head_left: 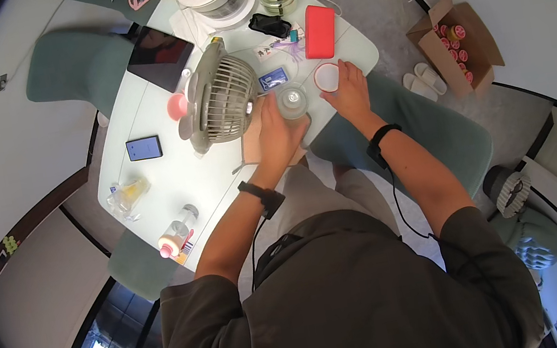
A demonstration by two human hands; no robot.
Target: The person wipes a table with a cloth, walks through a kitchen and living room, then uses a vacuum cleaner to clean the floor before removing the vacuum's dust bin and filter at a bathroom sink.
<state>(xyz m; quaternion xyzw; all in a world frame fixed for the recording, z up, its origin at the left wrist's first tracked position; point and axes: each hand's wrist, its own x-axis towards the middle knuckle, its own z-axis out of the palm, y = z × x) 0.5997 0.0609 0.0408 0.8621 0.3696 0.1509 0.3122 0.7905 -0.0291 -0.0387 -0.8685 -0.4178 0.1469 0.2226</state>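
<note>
Fingers of the right hand [351,92] pinching the white, red-rimmed round piece [326,78], two o'clock from the clear glass jar [293,101]; left hand [275,132] bent at its seven o'clock, grip unclear. Better steady it low!

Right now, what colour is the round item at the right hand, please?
The round item is white with a reddish rim, clearest in the head view.
</note>
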